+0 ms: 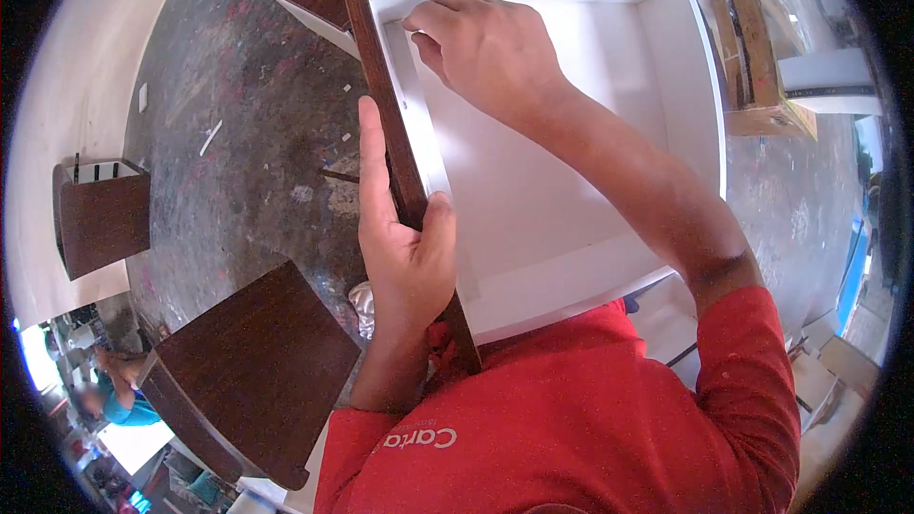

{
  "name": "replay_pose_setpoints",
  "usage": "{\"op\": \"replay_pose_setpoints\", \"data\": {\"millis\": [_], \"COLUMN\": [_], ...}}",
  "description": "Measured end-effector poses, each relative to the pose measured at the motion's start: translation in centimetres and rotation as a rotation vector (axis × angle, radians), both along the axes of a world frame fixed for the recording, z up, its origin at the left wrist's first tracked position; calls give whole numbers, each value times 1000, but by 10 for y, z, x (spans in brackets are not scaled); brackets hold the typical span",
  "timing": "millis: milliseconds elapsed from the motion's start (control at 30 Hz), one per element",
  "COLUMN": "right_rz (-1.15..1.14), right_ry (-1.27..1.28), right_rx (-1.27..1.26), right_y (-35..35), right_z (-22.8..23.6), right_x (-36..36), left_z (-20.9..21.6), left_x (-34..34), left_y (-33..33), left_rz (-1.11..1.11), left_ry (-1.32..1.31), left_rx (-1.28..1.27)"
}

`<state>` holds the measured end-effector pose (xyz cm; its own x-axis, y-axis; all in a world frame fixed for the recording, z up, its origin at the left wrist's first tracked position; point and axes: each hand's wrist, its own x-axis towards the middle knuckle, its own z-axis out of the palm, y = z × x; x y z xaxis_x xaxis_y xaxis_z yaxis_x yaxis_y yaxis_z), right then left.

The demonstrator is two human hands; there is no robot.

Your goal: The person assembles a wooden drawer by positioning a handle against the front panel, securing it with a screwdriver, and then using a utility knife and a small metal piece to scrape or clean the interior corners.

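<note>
A white drawer with a dark brown front panel stands against my red shirt, its hollow facing up. My left hand grips the front panel, thumb on the white inner face and fingers stretched along the brown outer face. Inside the drawer, near the far end of the panel, is my right hand. Its fingers are bent and pinched close to the panel's inner face. Whatever lies between those fingertips is hidden or too small to name.
Dark brown furniture pieces include a large one at the lower left and a smaller one farther left. A long pale board lies at the left edge. A brown box stands right. A person in teal is at lower left.
</note>
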<state>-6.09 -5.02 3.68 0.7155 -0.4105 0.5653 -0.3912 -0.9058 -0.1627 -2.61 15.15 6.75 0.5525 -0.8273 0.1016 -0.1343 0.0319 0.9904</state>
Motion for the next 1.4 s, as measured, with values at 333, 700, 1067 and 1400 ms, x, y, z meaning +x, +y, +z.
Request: {"op": "replay_pose_setpoints", "data": {"millis": [333, 700, 1067, 1400], "right_rz": [-73, -67, -81, -39], "right_ry": [-16, -131, -105, -142], "right_rx": [157, 684, 724, 691], "right_y": [-1, 2, 0, 1], "right_z": [-8, -29, -32, -37], "right_x": [-20, -19, -12, -13], "left_z": [-2, -8, -16, -11], "left_x": [-1, 0, 4, 0], "left_y": [-1, -1, 1, 0], "left_rz": [-3, -12, -9, -20], "left_ry": [49, -27, -96, -7], "left_rx": [5, 5, 41, 6]}}
